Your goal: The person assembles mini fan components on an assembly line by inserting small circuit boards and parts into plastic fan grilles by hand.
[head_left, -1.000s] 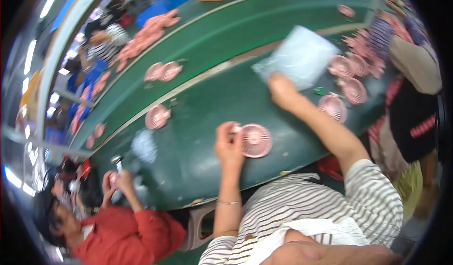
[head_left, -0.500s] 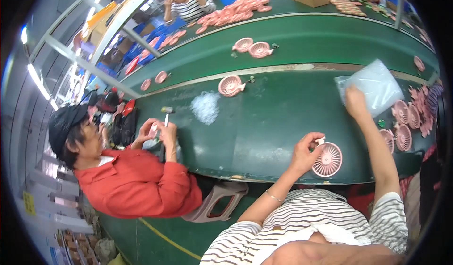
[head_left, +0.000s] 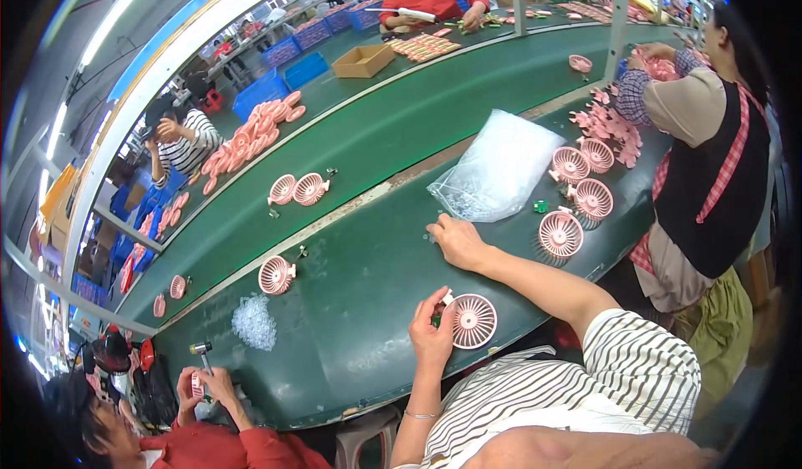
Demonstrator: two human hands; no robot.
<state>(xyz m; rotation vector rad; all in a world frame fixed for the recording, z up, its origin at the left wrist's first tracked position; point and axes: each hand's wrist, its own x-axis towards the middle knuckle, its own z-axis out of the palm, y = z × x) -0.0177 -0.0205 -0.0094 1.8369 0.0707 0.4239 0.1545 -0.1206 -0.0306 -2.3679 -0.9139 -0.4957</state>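
Two pink fan grilles (head_left: 297, 189) sit on the far green belt (head_left: 401, 126), a cardboard box (head_left: 362, 61) beyond them. A heap of clear pellets (head_left: 253, 322) lies near a co-worker's hammer (head_left: 201, 350).

Round pink fan grille (head_left: 474, 321) upright on green table (head_left: 368, 302).

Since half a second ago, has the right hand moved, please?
Yes. The right hand has left the plastic bag it was touching and now rests flat on the green table, nearer the person, just short of the bag's near edge.
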